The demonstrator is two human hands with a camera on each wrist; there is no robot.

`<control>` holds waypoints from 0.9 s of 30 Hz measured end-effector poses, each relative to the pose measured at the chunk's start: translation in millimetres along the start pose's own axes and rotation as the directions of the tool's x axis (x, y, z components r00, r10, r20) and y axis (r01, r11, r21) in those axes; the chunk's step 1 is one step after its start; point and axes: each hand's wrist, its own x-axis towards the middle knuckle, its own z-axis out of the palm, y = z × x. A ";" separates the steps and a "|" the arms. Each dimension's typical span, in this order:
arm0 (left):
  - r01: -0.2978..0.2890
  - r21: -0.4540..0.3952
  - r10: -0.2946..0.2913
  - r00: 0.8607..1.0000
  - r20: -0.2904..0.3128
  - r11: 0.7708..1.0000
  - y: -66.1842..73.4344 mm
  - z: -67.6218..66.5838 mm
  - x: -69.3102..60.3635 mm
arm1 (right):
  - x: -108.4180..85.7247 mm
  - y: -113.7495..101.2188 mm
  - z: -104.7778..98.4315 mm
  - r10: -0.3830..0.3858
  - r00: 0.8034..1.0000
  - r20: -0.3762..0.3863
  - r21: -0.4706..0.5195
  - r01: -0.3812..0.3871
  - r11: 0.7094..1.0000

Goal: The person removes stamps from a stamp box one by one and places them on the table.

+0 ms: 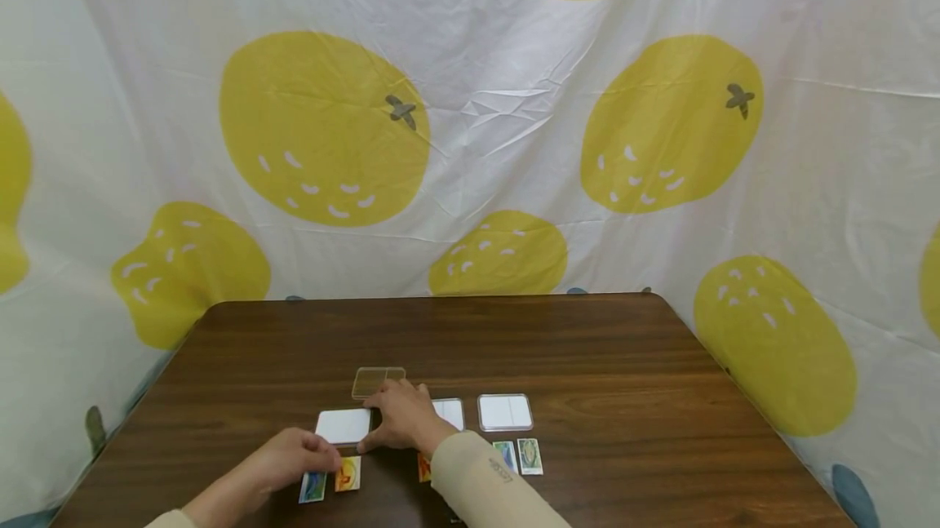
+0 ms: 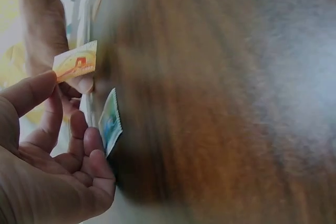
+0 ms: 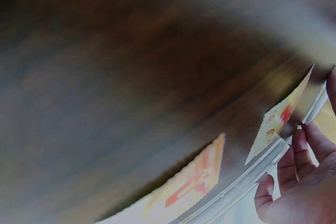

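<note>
My left hand (image 1: 286, 460) pinches an orange-and-yellow stamp (image 2: 76, 62) between thumb and forefinger. A blue-green stamp (image 1: 312, 488) lies just below that hand. My right hand (image 1: 405, 416) holds the right end of a flat white-lined clear case (image 1: 343, 427), thumb at the near corner and fingers toward the far one. In the right wrist view its fingers (image 3: 302, 150) bend at the case's end. Another orange stamp (image 1: 423, 468) is partly hidden by the right forearm. A clear lid (image 1: 367, 383) lies behind the hand.
Two more white-lined cases lie to the right: one (image 1: 450, 411) partly covered by my right hand, the other (image 1: 505, 413) in full view. Before them are a blue-green stamp (image 1: 505, 454) and a green one (image 1: 529, 456). The brown table (image 1: 624, 397) ends at a fruit-print cloth (image 1: 507, 185).
</note>
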 end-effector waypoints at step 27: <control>-0.102 0.483 0.253 0.932 -0.258 0.870 -9.5 21.4 3.5 | 0.4 -1.4 -1.8 0.003 1.000 0.022 -0.034 -0.003 0.999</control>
